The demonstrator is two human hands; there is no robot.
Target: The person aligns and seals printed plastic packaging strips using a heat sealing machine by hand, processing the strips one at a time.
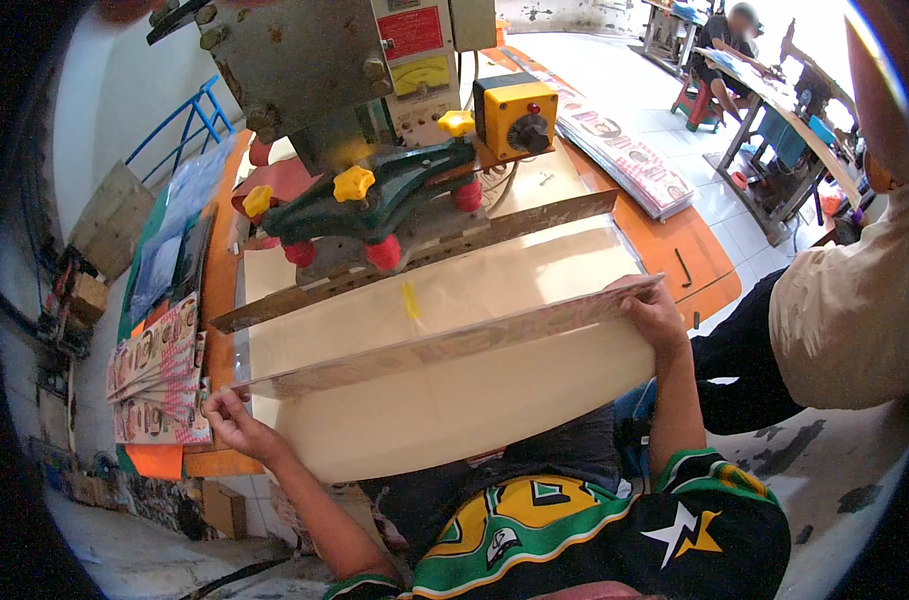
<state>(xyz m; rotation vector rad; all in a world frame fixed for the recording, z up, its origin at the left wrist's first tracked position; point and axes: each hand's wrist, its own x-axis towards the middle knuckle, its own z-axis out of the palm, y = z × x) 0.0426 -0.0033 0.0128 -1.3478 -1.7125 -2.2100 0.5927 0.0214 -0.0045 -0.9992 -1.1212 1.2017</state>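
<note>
My left hand [243,426] pinches the left end of a long, clear printed plastic sheet [455,340]. At its other end, the fingers of my right hand [657,315] are closed on the right corner. Stretched between both hands, the sheet stands tilted, its upper edge raised. Below it lies a cream board [475,400] with a curved near edge, reaching toward my lap. Just beyond the sheet is a cream work surface [515,272] with a yellow mark [411,300]. A long metal bar [445,245] of a press runs across behind that surface.
The press has a dark green bracket [375,195], yellow knobs and red feet. A yellow control box [515,115] sits beside it. Printed sheets are stacked left [160,375] and far right [625,155]. A hex key [684,268] lies on the orange table [710,255]. Someone stands close on my right; another person sits farther back.
</note>
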